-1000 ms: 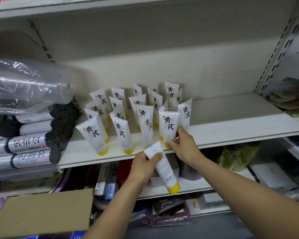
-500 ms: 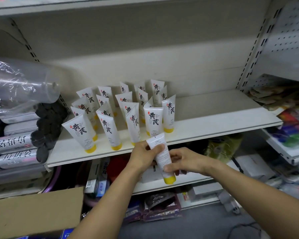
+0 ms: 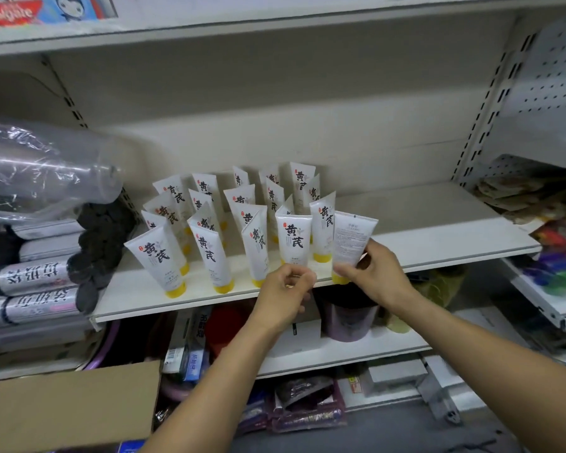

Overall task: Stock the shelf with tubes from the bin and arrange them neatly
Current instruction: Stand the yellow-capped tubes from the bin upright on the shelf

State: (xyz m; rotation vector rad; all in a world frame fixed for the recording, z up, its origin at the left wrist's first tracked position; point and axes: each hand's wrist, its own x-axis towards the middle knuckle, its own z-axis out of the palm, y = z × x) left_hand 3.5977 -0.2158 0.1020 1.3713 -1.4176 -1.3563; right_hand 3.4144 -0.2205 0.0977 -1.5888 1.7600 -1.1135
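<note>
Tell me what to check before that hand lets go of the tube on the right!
1. Grip: the right hand holds the held tube by its lower part. Ok.
2. Cap down: its yellow cap points down at the front edge of the shelf. Ok.
3. Cap resting on the shelf: cannot tell.
4. Front facing out: small print faces us, while the neighbour tube shows big characters. Not ok.
5. Room: bare shelf lies to its right. Ok.
6. Left hand: its curled fingers cover the neighbour tube's base. Whether it is holding the tube: cannot tell.
</note>
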